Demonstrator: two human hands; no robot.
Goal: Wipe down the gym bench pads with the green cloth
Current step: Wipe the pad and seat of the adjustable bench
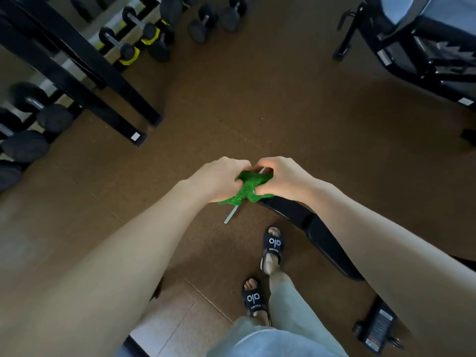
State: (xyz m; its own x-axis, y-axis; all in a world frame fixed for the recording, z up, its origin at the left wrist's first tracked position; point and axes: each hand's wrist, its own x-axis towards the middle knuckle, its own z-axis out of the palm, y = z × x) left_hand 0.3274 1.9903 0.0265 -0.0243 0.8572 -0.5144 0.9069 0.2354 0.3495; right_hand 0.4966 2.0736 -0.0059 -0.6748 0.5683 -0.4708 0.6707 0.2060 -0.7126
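A crumpled green cloth (249, 187) is bunched between both hands in the middle of the view. My left hand (221, 179) grips its left side with curled fingers. My right hand (282, 177) grips its right side, thumb tucked into the folds. Both hands hover over the near end of a black gym bench pad (319, 234) that runs down to the right under my right forearm. A thin metal rod (231, 215) sticks out below the cloth toward the floor.
A black dumbbell rack (85, 81) with several dumbbells stands at the left and back. Another padded bench (422, 34) is at the upper right. My feet in black slides (271, 247) stand on the brown floor beside the bench. The bench base (376, 328) is at lower right.
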